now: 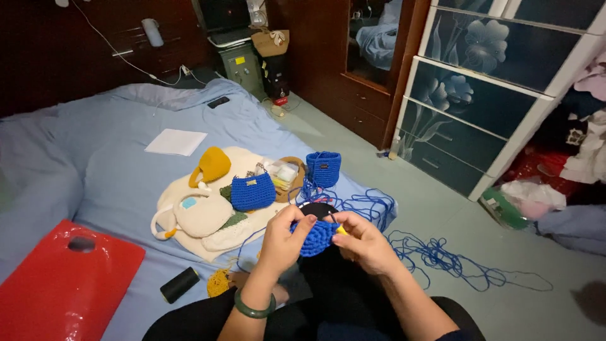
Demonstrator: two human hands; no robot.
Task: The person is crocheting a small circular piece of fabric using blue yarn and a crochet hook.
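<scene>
My left hand [282, 240] pinches the left edge of a round blue crochet piece [317, 237] held above my lap. My right hand [364, 242] grips a crochet hook with a yellow handle [341, 230], its tip at the piece's right edge. Blue yarn [435, 256] runs from the work in loose tangles over the bed edge and onto the floor. A green bangle [252, 309] circles my left wrist.
On the blue bedsheet [113, 170] lie a blue crochet bag [252, 191], a blue crochet pouch [324, 167], a yellow bag [211, 165], a cream bag [202, 215], a black thread spool [179, 284], white paper [176, 142] and a red plastic board [63, 284]. A wardrobe [486, 82] stands right.
</scene>
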